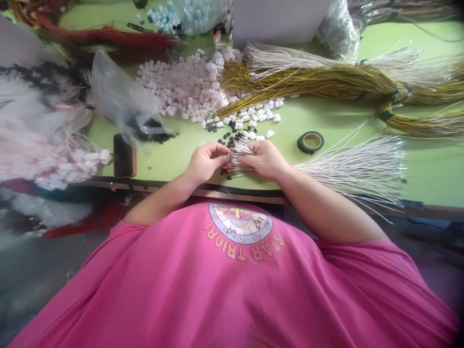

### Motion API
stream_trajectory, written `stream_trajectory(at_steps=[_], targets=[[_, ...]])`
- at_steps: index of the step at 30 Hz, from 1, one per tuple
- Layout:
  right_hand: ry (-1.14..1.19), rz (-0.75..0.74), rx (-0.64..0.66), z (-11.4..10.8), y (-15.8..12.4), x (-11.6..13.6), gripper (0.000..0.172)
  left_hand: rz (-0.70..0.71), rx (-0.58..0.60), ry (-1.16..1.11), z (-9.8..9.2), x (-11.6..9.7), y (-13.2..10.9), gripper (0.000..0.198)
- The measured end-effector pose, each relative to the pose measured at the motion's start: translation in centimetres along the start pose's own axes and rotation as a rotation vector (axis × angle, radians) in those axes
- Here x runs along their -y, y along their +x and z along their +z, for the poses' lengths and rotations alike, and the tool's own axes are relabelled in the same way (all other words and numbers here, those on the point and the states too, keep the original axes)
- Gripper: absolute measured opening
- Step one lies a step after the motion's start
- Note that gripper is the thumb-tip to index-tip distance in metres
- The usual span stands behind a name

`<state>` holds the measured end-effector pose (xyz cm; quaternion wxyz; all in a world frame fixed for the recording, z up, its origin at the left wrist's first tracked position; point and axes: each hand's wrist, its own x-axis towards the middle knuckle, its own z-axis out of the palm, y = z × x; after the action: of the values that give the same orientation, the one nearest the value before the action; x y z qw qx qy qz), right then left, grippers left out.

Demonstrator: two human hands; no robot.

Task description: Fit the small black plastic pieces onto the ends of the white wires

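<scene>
My right hand (266,159) is closed round the ends of a bundle of thin white wires (348,166) that fans out to the right across the green table (326,116). My left hand (208,159) pinches at the wire tips, its fingers pressed together on something too small to name. Small black connectors (227,139) lie scattered just beyond both hands. Loose white connectors (253,116) lie behind them.
A large heap of white connectors (184,87) sits at the back, next to yellow wire bundles (319,82). A roll of black tape (311,142) lies right of my hands. A phone (123,155) and a clear plastic bag (121,96) are on the left.
</scene>
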<state>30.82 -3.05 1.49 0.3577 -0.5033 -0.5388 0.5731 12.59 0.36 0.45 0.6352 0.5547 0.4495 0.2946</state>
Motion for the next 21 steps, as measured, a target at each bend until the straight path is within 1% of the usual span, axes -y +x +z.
stream_trajectory(at_steps=[2, 5, 10, 12, 15, 18, 19, 21], targets=[[-0.015, 0.000, -0.010, 0.0, 0.0, 0.0, 0.013, -0.001, -0.006, -0.002, 0.0, 0.0, 0.0, 0.025], [0.008, 0.000, 0.013, 0.0, 0.0, 0.0, 0.013, 0.005, -0.002, 0.019, 0.2, 0.0, -0.1, 0.022], [-0.065, 0.004, 0.002, 0.1, 0.1, -0.1, 0.016, 0.026, -0.005, 0.177, 0.5, 0.4, -0.2, 0.017], [-0.054, 0.014, 0.018, 0.1, 0.1, -0.2, 0.018, 0.026, -0.012, 0.226, 0.6, 0.7, -0.2, 0.015], [-0.094, -0.008, 0.026, 0.0, 0.2, -0.4, 0.017, 0.049, -0.008, 0.297, 0.5, 0.6, -0.5, 0.015], [-0.256, -0.090, -0.064, -0.3, 0.2, -0.4, 0.021, 0.120, 0.008, 0.448, -0.2, 0.2, -1.0, 0.015], [-0.289, -0.131, -0.090, -0.5, 0.2, -0.4, 0.022, 0.143, 0.023, 0.521, -0.7, 0.0, -1.1, 0.014], [-0.290, -0.183, -0.093, -0.8, 0.1, -0.2, 0.020, 0.172, 0.042, 0.662, -2.1, -0.4, -1.1, 0.014]])
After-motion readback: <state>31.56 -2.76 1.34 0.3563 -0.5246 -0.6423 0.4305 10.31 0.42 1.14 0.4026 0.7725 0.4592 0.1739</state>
